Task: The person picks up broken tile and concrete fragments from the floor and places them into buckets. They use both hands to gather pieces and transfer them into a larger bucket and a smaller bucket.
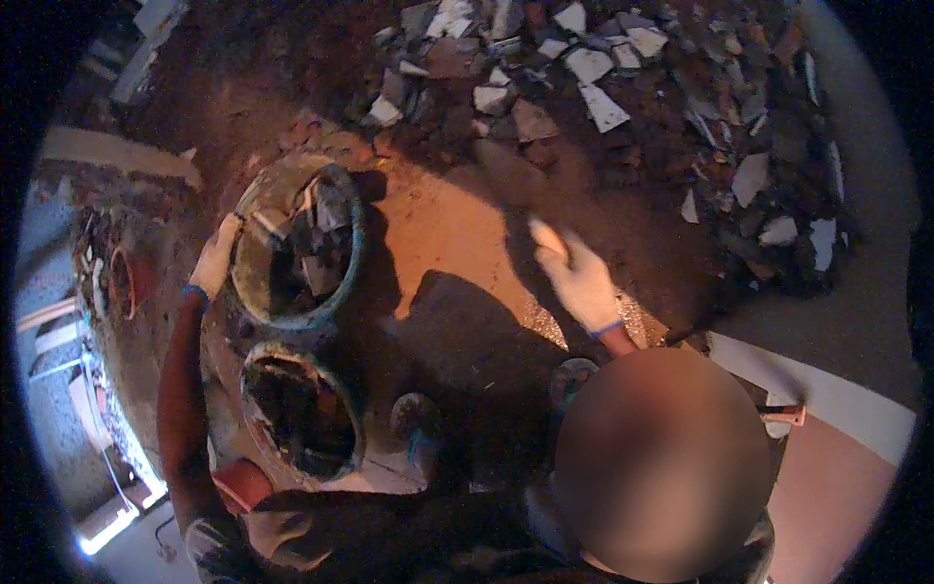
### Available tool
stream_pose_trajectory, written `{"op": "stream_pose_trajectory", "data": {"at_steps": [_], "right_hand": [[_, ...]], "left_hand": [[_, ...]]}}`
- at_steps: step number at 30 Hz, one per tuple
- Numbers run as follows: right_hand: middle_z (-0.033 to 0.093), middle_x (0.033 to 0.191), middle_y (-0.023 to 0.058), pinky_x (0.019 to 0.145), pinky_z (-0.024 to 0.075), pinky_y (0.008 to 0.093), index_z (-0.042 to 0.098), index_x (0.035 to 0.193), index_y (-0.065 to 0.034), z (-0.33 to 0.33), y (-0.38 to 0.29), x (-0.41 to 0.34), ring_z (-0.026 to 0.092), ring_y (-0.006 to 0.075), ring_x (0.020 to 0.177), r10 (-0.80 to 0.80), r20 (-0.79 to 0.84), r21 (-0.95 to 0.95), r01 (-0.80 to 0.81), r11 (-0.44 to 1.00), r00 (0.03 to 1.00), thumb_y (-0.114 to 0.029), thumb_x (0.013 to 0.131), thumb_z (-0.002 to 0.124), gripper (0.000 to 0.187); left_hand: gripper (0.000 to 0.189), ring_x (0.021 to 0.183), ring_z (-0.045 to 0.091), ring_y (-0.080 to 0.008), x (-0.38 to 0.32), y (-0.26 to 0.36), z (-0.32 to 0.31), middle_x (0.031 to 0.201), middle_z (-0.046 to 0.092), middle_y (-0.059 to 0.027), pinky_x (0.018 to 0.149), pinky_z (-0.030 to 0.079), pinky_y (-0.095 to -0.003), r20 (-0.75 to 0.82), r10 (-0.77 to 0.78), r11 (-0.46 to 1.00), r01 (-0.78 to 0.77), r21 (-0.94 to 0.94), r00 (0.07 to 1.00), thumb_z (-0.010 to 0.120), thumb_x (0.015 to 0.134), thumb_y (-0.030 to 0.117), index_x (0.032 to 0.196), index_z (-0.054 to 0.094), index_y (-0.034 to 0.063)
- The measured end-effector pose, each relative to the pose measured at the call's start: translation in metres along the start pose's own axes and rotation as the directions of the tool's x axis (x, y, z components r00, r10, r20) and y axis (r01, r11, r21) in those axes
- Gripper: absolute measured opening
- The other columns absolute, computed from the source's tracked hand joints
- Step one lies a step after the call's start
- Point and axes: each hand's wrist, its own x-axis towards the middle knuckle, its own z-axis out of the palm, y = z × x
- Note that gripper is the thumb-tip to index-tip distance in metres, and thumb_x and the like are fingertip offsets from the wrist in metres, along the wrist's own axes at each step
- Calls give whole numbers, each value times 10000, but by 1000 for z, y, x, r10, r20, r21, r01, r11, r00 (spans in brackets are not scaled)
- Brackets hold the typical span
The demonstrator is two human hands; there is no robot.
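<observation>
My left hand [217,255], in a pale work glove with a blue cuff, grips the left rim of a round, dirty basin [357,244] with a turquoise edge. Inside the basin lie broken pieces of masonry [321,270] and dark debris. My right hand [587,285], gloved the same way, is held out over the dirt floor to the right, blurred by motion. Its fingers look apart, and I see nothing between them. Close below the first basin stands a second round basin [356,438] with a worn rim and a dark, shadowed inside.
A rubble heap [540,80] of broken tile and brick spreads across the top and right, beside a grey surface [868,168]. A board-like strip [120,155] lies at upper left. An orange-red container [135,281] stands at left. My feet [414,420] show below.
</observation>
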Motion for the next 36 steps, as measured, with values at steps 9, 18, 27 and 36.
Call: {"op": "stream_pose_trajectory", "data": {"at_steps": [9,18,27,36], "right_hand": [[746,1209,161,1001,521,388,614,1473,72,-29,30,-43,660,249,1089,431,-60,251,-404,880,901,-531,1101,625,708],[672,1488,134,1161,452,323,586,1543,61,9,-9,-30,601,188,1354,171,-27,232,-160,959,985,-573,1117,608,763],[712,1440,205,1099,513,405,594,1527,53,-15,-1,-48,674,285,1300,209,-69,140,-198,970,975,-419,1120,598,623],[718,1262,98,985,505,312,628,1508,32,2,8,-52,632,165,1122,29,12,108,-30,994,1000,-405,1153,571,566]], "left_hand": [[754,1197,670,-194,-14,19,32,1293,764,-124,1076,497,-340,-145,-35,944,-15,-329,989,575,1095,614,1384,717,-68],[470,1143,685,-170,-17,50,39,1253,785,-108,1037,519,-346,-112,224,893,-250,-373,968,619,1125,350,1367,730,-37],[681,1059,672,-207,-49,32,66,1203,783,-132,987,519,-380,-175,-204,860,91,-501,963,637,1048,591,1269,773,-38],[535,1038,707,-173,-23,44,62,1162,799,-76,944,540,-365,-253,124,992,-129,0,959,707,1057,477,1241,795,-18]]}}
